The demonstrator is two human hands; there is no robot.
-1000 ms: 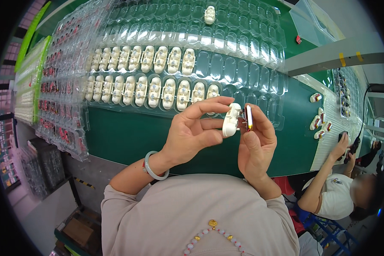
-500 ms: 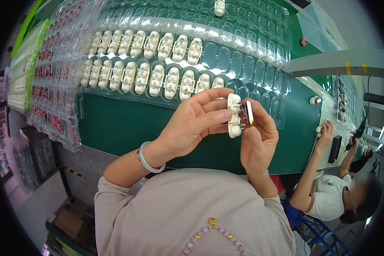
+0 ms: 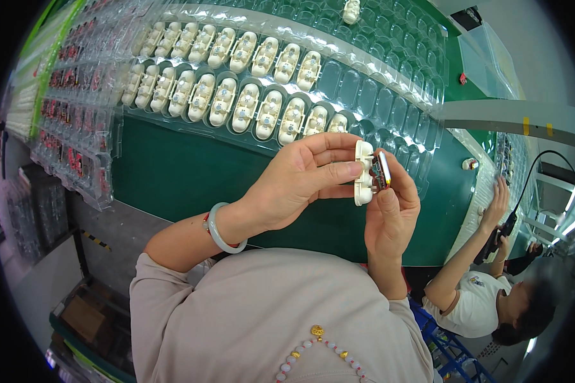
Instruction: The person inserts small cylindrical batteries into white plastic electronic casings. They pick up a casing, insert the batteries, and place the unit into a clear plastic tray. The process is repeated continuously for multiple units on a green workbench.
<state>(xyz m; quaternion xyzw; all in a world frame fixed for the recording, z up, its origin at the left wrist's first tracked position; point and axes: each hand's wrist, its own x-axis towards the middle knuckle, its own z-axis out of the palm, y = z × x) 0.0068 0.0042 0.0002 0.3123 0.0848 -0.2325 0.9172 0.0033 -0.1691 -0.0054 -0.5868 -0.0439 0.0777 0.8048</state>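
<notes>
My left hand (image 3: 310, 172) pinches a cream plastic shell (image 3: 363, 182) with rounded lobes between thumb and fingers, holding it on edge. Facing the shell's inner side is a small circuit board with a flat white block (image 3: 384, 170) on it and a bit of yellow at its lower end. My right hand (image 3: 393, 214) grips that board by its outer side, thumb below and fingers behind. Pegs on the shell point toward the board, and the two parts are very close; whether they touch I cannot tell. Both hands are above the green tabletop (image 3: 191, 172).
Beyond my hands, a clear blister tray (image 3: 331, 78) carries two rows of similar cream shells. One loose shell (image 3: 351, 11) lies farther back. Stacked trays with red-and-black parts (image 3: 76, 121) stand at the left. At right, a co-worker (image 3: 476, 300) sits near a grey bar (image 3: 511, 116).
The whole scene has shifted slightly in the picture. The board is now a little nearer the shell, its grip unchanged. The co-worker's arm has moved.
</notes>
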